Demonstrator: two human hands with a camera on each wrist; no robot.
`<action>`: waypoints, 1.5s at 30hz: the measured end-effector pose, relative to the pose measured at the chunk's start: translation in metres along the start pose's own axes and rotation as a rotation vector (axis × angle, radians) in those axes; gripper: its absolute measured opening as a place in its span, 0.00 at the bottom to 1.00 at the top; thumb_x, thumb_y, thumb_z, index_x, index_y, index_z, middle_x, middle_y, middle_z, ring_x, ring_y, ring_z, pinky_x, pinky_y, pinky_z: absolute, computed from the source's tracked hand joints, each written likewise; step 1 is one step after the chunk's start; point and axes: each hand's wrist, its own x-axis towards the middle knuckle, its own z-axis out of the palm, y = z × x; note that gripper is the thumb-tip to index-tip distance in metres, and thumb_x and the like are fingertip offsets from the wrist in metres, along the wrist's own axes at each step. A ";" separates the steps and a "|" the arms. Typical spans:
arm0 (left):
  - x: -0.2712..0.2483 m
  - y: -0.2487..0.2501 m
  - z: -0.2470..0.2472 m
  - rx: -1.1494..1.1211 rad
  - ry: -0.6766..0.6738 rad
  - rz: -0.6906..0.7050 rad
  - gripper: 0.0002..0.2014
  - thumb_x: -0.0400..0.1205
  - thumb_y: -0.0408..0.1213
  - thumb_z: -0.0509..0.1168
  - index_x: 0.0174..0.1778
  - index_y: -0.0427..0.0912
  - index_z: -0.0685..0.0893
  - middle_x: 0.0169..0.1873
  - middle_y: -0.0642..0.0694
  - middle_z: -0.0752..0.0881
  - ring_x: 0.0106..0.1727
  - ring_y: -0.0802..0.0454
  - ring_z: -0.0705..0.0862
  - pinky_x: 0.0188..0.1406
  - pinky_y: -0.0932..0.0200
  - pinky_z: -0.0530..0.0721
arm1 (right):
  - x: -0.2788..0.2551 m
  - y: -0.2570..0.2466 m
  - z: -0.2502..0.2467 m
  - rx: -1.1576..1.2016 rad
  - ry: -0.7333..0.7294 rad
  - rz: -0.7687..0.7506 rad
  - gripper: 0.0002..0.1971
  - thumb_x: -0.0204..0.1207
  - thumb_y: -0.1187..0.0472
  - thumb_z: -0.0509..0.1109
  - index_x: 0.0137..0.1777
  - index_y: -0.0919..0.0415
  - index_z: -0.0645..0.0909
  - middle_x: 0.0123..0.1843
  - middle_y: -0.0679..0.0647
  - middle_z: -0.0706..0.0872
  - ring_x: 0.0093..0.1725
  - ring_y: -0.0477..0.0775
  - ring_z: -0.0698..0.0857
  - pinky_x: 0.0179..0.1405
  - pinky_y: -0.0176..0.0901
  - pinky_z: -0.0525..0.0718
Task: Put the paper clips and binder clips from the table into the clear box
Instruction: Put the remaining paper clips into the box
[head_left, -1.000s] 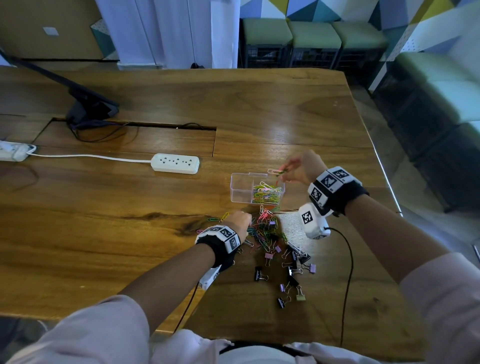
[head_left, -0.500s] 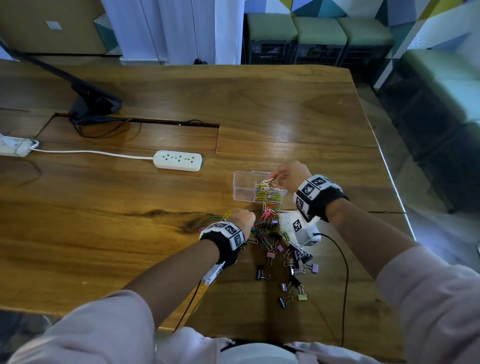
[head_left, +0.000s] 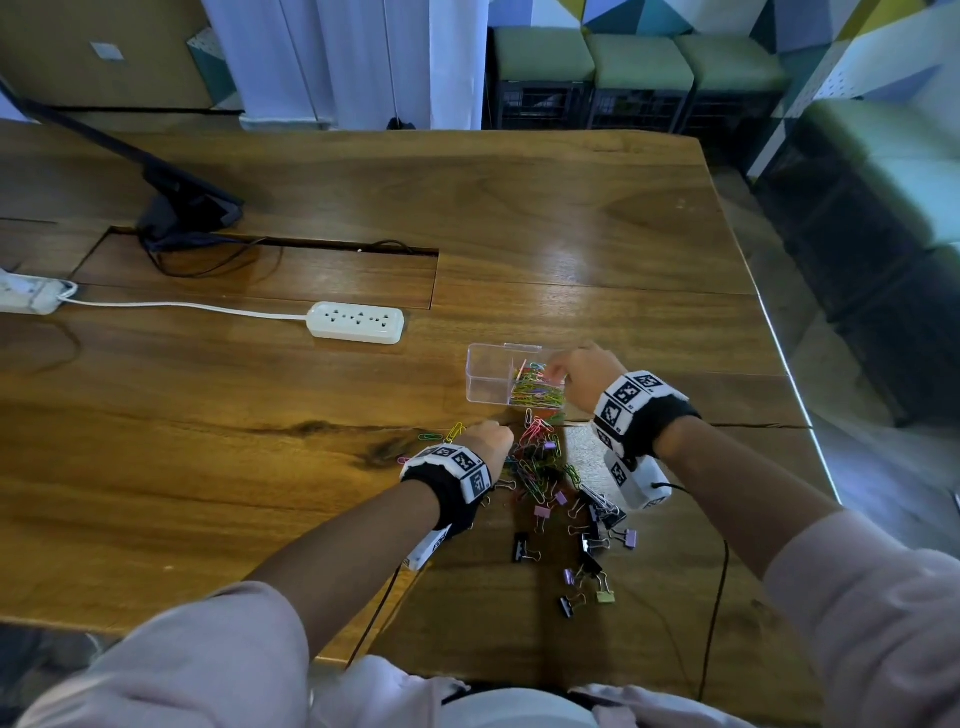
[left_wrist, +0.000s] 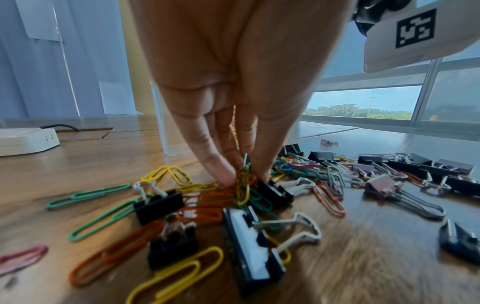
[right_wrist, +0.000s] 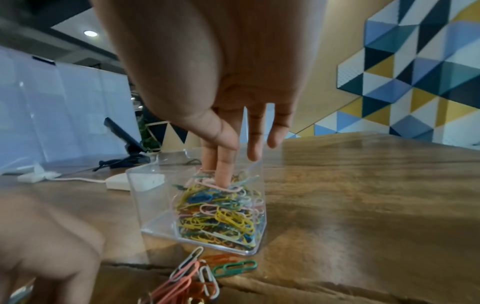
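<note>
The clear box (head_left: 485, 376) (right_wrist: 150, 197) stands on the wooden table, its right half filled with colored paper clips (head_left: 537, 394) (right_wrist: 221, 216). My right hand (head_left: 571, 370) (right_wrist: 226, 164) reaches down into the box, its straight fingers touching the top of that heap and holding nothing. In front of the box lies a loose pile of paper clips (head_left: 537, 457), with binder clips (head_left: 597, 519) (left_wrist: 249, 242) scattered nearer to me. My left hand (head_left: 491, 441) (left_wrist: 241, 176) is down in the pile and pinches a small bunch of yellow, orange and green paper clips.
A white power strip (head_left: 356, 322) lies left of the box, its cord running left. A black monitor stand (head_left: 187, 213) sits at the back left beside a cable slot. The table's right edge (head_left: 779, 353) is close to the box. A black cable (head_left: 719, 597) hangs from my right wrist.
My right hand came down from above the box's right side, carrying clips, into the box and now holds none. My left hand stayed in the pile.
</note>
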 end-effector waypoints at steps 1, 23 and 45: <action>0.000 0.000 0.000 0.004 0.004 0.002 0.11 0.80 0.26 0.64 0.58 0.33 0.79 0.59 0.36 0.78 0.61 0.38 0.79 0.61 0.48 0.81 | 0.000 0.003 0.001 0.015 0.022 0.008 0.20 0.77 0.73 0.58 0.60 0.51 0.82 0.59 0.48 0.86 0.64 0.51 0.78 0.69 0.53 0.75; -0.002 0.006 -0.005 0.117 -0.035 0.053 0.16 0.78 0.27 0.68 0.62 0.32 0.79 0.61 0.35 0.82 0.62 0.38 0.82 0.61 0.48 0.82 | -0.020 -0.003 0.043 -0.142 -0.204 -0.313 0.31 0.75 0.77 0.61 0.76 0.53 0.68 0.78 0.54 0.66 0.74 0.57 0.71 0.71 0.48 0.74; -0.013 -0.007 -0.021 -0.221 0.019 -0.045 0.12 0.76 0.31 0.72 0.56 0.35 0.86 0.57 0.40 0.87 0.58 0.44 0.85 0.56 0.55 0.83 | -0.028 0.023 0.064 -0.068 -0.289 -0.004 0.16 0.81 0.61 0.61 0.67 0.57 0.79 0.63 0.55 0.83 0.62 0.55 0.82 0.62 0.44 0.80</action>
